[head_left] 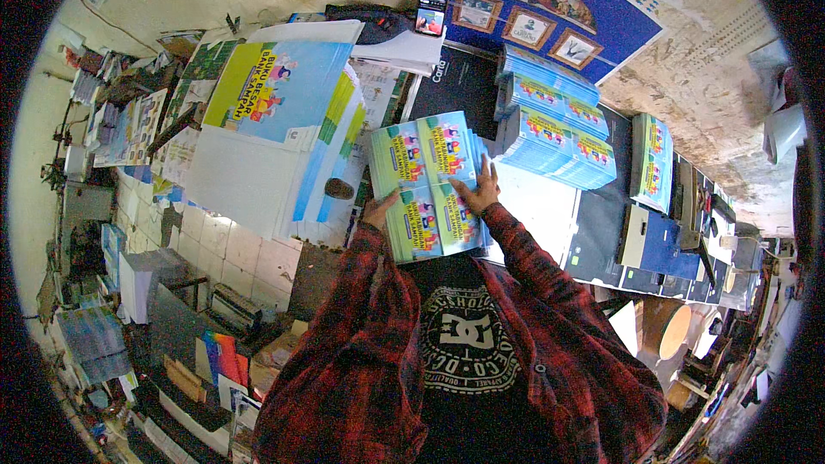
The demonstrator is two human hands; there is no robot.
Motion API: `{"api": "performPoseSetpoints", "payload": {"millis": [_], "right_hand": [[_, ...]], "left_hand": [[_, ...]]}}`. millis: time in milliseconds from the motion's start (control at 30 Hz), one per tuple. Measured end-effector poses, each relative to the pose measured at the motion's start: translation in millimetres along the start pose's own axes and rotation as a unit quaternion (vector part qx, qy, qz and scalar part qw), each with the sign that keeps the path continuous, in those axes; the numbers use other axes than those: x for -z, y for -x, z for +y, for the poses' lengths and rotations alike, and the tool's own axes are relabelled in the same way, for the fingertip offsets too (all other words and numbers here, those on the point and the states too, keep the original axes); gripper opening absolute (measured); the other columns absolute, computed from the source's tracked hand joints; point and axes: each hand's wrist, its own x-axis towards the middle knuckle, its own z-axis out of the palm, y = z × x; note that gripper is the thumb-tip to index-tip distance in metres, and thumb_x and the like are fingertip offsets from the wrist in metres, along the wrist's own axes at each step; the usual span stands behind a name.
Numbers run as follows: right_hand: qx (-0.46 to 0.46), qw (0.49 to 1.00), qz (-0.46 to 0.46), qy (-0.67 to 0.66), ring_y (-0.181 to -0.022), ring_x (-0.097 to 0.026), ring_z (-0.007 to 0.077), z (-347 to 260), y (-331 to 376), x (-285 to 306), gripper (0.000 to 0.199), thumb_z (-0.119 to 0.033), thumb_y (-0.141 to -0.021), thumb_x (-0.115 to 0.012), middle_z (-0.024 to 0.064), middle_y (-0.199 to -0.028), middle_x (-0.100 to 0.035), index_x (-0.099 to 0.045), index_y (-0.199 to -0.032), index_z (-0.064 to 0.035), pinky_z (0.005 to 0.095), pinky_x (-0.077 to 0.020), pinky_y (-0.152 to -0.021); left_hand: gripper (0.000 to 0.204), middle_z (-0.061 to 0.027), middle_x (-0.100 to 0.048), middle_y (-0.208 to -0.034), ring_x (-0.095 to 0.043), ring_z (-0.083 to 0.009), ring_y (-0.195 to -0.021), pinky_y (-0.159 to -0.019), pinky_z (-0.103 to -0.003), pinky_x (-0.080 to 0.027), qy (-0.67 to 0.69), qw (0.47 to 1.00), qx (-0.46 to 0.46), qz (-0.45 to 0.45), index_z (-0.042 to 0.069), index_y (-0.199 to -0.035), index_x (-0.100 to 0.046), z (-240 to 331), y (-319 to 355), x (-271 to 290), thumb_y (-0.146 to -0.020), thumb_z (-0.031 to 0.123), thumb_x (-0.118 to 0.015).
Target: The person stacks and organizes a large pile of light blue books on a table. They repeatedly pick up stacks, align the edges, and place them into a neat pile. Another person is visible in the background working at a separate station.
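Observation:
In front of my chest is a stack of printed booklets (426, 180) with green, yellow and light blue covers, four-sided and slightly fanned along its right edge. My left hand (378, 209) grips the stack's left edge, thumb on top and the other fingers mostly hidden. Against the right side lies my right hand (478, 189), its thumb on the cover and its fingers spread along the edge. To the right, bundles of matching booklets (554, 133) stand piled in rows. Another, narrower pile (653, 161) sits beyond them.
Large printed cover sheets (275, 90) and white sheets (241, 176) lie on the left, with a dark oval object (339, 188) on them. A phone (432, 8) leans at the back by a blue board (550, 0). White paper (537, 206) covers part of the dark table.

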Motion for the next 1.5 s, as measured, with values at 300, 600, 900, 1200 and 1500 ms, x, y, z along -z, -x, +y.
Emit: {"api": "performPoseSetpoints", "payload": {"millis": [300,600,900,1200,1500], "right_hand": [[0.106,0.989,0.045,0.09,-0.132,-0.028,0.0361,36,3,-29,0.05,-0.03,-0.084,-0.062,0.0176,-0.149,-0.023,-0.049,-0.131,-0.0376,0.0565,-0.0283,-0.101],[-0.062,0.994,-0.074,-0.05,-0.14,-0.012,0.0353,-32,11,-7,0.1,-0.078,-0.065,-0.057,0.0148,-0.15,-0.022,-0.027,-0.141,-0.02,0.0628,-0.0105,-0.105],[-0.109,0.98,-0.117,-0.117,-0.14,-0.014,0.0356,-38,11,16,0.134,-0.084,-0.054,-0.061,0.0212,-0.137,-0.043,-0.001,-0.148,-0.0084,0.0611,-0.0064,-0.106],[-0.097,0.982,-0.101,-0.124,-0.139,-0.016,0.0372,-28,10,8,0.133,-0.083,-0.055,-0.061,0.0229,-0.137,-0.042,-0.003,-0.148,-0.0073,0.0585,-0.0087,-0.107],[-0.002,0.967,-0.074,-0.242,-0.107,-0.058,0.0336,-9,6,19,0.083,-0.055,-0.078,-0.063,0.0268,-0.126,-0.05,-0.037,-0.135,-0.0004,0.0407,-0.0443,-0.092]], "left_hand": [[0.046,-0.0094,-0.063,-0.109,-0.063,-0.02,-0.092,-0.079,-0.033,-0.052,0.176,0.974,0.139,-0.022,0.002,-0.116,-0.058,-1,10,20,-0.081,0.028,-0.071],[0.055,-0.011,-0.062,-0.112,-0.06,-0.0222,-0.103,-0.087,-0.035,-0.049,0.022,0.998,0.065,-0.005,0.001,-0.12,-0.056,-21,-6,-8,-0.079,0.033,-0.072],[0.058,-0.0118,-0.065,-0.106,-0.063,-0.0194,-0.092,-0.08,-0.033,-0.05,0.012,0.999,0.039,0.03,-0.001,-0.112,-0.062,4,4,-56,-0.075,0.041,-0.075],[0.053,-0.0109,-0.066,-0.104,-0.065,-0.02,-0.089,-0.079,-0.032,-0.052,0.045,0.997,0.06,0.026,-0.001,-0.112,-0.061,23,14,-61,-0.075,0.035,-0.075],[0.053,-0.0091,-0.063,-0.111,-0.064,-0.0218,-0.095,-0.082,-0.034,-0.052,0.069,0.995,0.055,0.037,0.002,-0.119,-0.056,17,17,-4,-0.078,0.031,-0.074]]}}
